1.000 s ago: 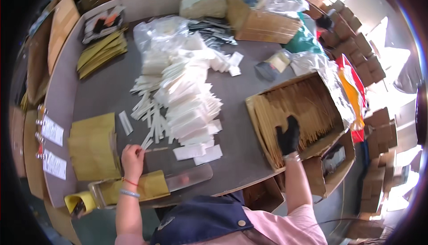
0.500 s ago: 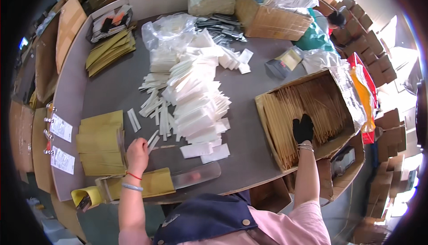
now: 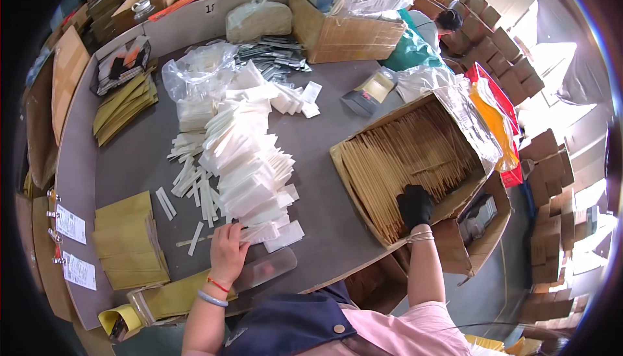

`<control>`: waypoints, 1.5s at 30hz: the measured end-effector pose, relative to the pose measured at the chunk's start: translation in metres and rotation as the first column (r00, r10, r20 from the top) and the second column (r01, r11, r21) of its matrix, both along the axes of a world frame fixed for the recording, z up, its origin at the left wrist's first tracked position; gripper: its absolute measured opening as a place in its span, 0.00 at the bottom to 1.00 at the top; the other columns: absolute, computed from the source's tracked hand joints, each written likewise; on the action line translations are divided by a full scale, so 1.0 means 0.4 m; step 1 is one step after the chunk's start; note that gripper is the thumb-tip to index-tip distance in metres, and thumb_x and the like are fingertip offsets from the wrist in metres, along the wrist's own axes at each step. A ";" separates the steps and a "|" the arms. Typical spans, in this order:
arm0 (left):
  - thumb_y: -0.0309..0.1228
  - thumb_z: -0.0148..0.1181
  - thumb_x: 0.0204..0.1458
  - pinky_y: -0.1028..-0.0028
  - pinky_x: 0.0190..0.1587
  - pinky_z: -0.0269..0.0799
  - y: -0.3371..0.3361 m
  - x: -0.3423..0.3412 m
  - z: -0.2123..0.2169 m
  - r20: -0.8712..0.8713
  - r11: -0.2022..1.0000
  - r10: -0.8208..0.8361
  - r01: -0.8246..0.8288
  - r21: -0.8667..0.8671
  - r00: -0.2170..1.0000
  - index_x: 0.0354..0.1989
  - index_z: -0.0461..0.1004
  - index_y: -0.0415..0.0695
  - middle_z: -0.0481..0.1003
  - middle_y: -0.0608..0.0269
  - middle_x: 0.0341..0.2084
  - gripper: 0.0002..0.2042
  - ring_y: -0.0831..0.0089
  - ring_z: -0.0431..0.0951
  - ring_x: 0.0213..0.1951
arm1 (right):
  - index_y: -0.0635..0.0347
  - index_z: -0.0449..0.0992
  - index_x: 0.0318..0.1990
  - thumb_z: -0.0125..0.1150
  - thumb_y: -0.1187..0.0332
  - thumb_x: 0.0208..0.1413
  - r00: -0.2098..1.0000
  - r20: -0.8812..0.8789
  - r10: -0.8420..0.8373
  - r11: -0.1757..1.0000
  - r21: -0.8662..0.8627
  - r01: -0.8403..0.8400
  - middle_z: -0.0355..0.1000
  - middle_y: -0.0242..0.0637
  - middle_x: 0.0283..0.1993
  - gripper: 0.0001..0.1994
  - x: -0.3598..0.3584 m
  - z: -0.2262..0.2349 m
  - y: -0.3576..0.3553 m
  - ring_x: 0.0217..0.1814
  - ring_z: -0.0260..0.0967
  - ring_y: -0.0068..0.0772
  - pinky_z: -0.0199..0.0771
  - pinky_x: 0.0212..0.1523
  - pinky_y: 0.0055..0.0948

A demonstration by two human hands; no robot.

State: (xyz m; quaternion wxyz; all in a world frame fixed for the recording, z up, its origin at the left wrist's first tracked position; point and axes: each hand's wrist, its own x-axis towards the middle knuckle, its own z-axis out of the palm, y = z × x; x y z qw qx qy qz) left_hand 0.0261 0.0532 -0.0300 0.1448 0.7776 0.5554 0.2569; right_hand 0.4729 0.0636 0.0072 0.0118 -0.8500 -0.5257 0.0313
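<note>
My left hand (image 3: 228,252) is at the near edge of a long heap of white flat packets (image 3: 243,161). Its thumb and fingers are closed on the end of a white packet (image 3: 263,233). A few loose white strips (image 3: 166,203) lie to its left. In a black glove, my right hand (image 3: 415,207) rests on a dense row of tan envelopes (image 3: 373,178) standing on edge in an open cardboard box (image 3: 344,181). The glove hides how its fingers are set. A clear plastic sheet (image 3: 269,269) lies below my left hand.
Yellow-brown envelopes are stacked at the left (image 3: 126,239) and far left (image 3: 126,106). A yellow sleeve (image 3: 185,294) runs along the front edge. Dark packets (image 3: 272,58) and a large carton (image 3: 350,35) stand at the back. Another person (image 3: 431,28) is beyond the table.
My left hand has moved right from the loose strips to the near end of the packet heap. My right hand stays at the envelopes in the box. The whole view has shifted.
</note>
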 end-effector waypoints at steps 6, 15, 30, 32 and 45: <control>0.22 0.69 0.41 0.61 0.41 0.73 -0.002 -0.012 -0.036 0.065 0.996 -0.004 0.010 -0.092 0.998 0.38 0.74 0.42 0.73 0.54 0.37 0.15 0.52 0.76 0.39 | 0.60 0.74 0.37 0.59 0.61 0.51 0.998 -0.039 -0.042 0.971 0.233 0.050 0.73 0.51 0.42 0.12 0.005 -0.055 -0.019 0.47 0.70 0.58 0.70 0.49 0.49; 0.25 0.68 0.42 0.65 0.35 0.75 0.012 -0.019 -0.024 0.103 0.996 0.024 -0.032 0.081 0.994 0.28 0.80 0.45 0.77 0.62 0.29 0.05 0.60 0.79 0.31 | 0.62 0.75 0.49 0.50 0.67 0.61 0.998 -0.004 -0.064 0.800 0.597 0.054 0.74 0.52 0.47 0.13 0.099 -0.166 -0.053 0.53 0.70 0.52 0.70 0.55 0.44; 0.20 0.70 0.42 0.75 0.28 0.71 0.033 -0.095 0.055 0.303 0.971 0.144 -0.075 -0.229 0.942 0.28 0.81 0.39 0.78 0.59 0.23 0.05 0.73 0.77 0.24 | 0.60 0.77 0.39 0.56 0.74 0.58 0.759 -0.356 0.545 0.775 0.560 -0.294 0.73 0.45 0.32 0.05 -0.295 0.012 -0.063 0.36 0.70 0.50 0.69 0.39 0.41; 0.20 0.71 0.41 0.76 0.28 0.71 0.038 -0.107 0.070 0.314 0.968 0.147 -0.072 -0.239 0.938 0.28 0.81 0.39 0.78 0.60 0.23 0.05 0.74 0.76 0.24 | 0.58 0.78 0.39 0.57 0.74 0.58 0.749 -0.387 0.537 0.810 0.485 -0.330 0.72 0.43 0.31 0.05 -0.313 0.018 -0.068 0.35 0.70 0.46 0.68 0.37 0.40; 0.29 0.72 0.45 0.77 0.33 0.74 -0.037 -0.171 0.036 0.346 0.656 0.201 0.136 -0.742 0.917 0.32 0.83 0.37 0.81 0.61 0.22 0.09 0.79 0.79 0.26 | 0.59 0.79 0.50 0.55 0.76 0.61 0.581 -0.612 0.536 0.842 0.338 -0.420 0.64 0.33 0.30 0.12 -0.347 0.002 -0.082 0.31 0.64 0.26 0.64 0.34 0.25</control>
